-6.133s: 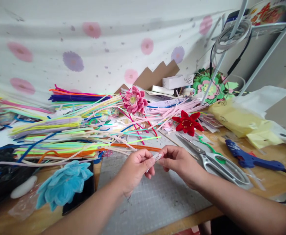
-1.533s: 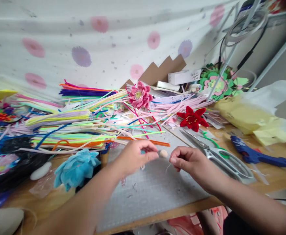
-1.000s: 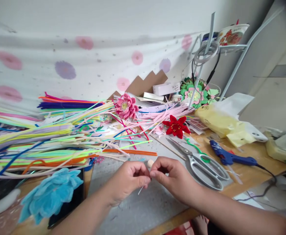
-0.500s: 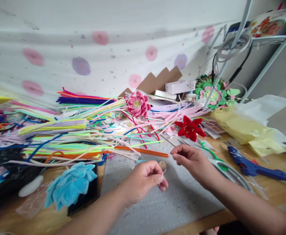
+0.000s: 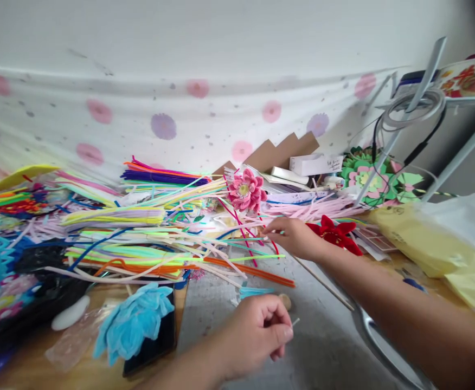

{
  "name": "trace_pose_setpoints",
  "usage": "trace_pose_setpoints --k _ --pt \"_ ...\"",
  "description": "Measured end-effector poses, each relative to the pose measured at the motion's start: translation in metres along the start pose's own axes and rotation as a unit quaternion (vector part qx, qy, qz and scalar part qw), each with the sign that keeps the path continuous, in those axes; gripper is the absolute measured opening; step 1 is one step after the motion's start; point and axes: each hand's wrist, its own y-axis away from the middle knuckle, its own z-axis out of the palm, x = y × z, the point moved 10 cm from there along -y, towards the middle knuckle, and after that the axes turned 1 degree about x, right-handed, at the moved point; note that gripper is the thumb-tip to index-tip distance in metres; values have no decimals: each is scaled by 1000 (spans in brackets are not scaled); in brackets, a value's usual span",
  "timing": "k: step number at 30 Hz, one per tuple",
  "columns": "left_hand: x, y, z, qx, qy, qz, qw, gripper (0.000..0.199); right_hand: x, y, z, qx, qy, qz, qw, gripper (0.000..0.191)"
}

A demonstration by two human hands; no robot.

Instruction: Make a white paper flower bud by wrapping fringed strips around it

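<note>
My left hand is closed low in front, pinching a thin pale strand whose short end pokes out past the thumb. A small round tan piece and some light-blue strips lie just beyond it. My right hand reaches far forward with fingers stretched out, close to the pink pipe cleaners below a pink fuzzy flower. Beneath that wrist lies a thin stick on the grey mat. The right forearm partly hides a red fuzzy flower.
Bundles of coloured pipe cleaners cover the left and back. A blue fuzzy flower sits on a dark flat object at left. Yellow plastic packaging and a metal stand with coiled cable are at right.
My right hand has moved forward and left, toward the pipe cleaners. My left hand keeps its pinch on the strand. The whole view has shifted, with things now lower and further right.
</note>
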Motion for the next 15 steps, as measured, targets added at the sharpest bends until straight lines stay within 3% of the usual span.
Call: trace_pose_setpoints --k 3,6,11,15 --pt "-1 1 -2 13 -2 -10 1000 2 -44 -42 30 -44 75 -80 993 23" --pt "1 2 -4 23 -21 -11 999 2 -66 -80 63 -90 153 -107 978 21" --pt "1 2 -4 15 -33 -25 999 5 -68 -125 111 -160 249 -82 952 31" --pt "-1 2 -4 4 -20 -23 1000 4 -59 -138 128 -203 274 -39 939 32"
